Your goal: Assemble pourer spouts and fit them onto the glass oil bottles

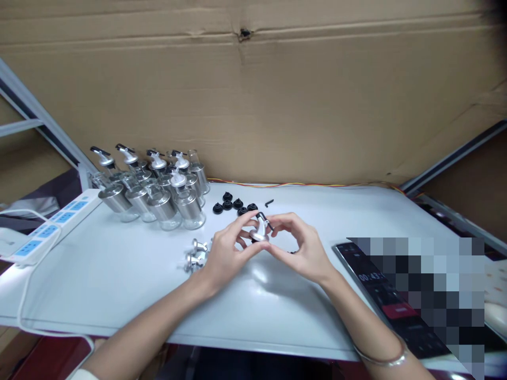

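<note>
Over the middle of the white table (119,274), both hands meet around a small silver pourer spout cap (259,230) with a black tip. My left hand (227,253) pinches its round base from the left. My right hand (301,248) curls round it from the right, fingertips at the black tip. Two more silver spout caps (195,255) lie on the table just left of my left hand. Several black rubber stoppers (233,205) sit behind the hands, and a small black piece (269,202) lies beside them.
A cluster of glass-and-steel bottles (158,190), some fitted with spouts, stands at the back left. A white power strip (51,227) lies along the left edge. A dark device with a timer display (372,277) rests at the right. Cardboard (253,95) walls the back.
</note>
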The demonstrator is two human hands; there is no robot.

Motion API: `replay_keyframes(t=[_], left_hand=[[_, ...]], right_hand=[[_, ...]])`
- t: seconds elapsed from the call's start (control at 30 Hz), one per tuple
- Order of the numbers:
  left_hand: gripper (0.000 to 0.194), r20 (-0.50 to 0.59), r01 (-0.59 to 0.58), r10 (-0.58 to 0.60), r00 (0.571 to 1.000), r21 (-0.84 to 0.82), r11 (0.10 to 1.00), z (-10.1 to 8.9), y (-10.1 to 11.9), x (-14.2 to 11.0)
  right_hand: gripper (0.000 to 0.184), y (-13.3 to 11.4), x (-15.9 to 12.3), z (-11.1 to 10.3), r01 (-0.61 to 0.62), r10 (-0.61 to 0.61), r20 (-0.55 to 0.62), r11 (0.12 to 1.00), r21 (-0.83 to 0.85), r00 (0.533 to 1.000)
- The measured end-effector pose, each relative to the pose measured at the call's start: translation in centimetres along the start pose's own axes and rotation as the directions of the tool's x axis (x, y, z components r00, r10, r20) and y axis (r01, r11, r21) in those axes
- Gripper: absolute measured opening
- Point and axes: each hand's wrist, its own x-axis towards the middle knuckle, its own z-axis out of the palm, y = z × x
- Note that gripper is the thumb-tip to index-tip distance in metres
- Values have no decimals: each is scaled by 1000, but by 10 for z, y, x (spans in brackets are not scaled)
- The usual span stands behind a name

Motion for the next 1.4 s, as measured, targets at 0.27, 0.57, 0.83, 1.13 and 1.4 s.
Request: replay_keyframes(t=[0.27, 0.57, 0.83, 1.13, 1.4], left_hand=[[45, 2, -339, 376, 927, 438, 833, -7, -6, 5], [39, -165, -424, 753, 637, 740, 522, -50, -2, 23], [40, -699, 126, 516, 495, 646, 753, -134, -27, 46], [30, -675, 336, 119, 728, 503, 796, -157, -29, 42], [27, -766, 262, 374, 523, 562, 784, -155, -17, 39]], right_hand=[[40, -6, 2, 4, -342, 273, 209, 812, 474, 939], [35, -4, 3, 8, -331, 359, 17, 840, 430, 933], [29, 0, 10, 1, -292, 378, -238, 898, 328, 895], [30, 2, 9, -3, -284, 381, -432, 919, 273, 818], [23, -3, 9, -1, -153, 310, -558, 938, 310, 769]])
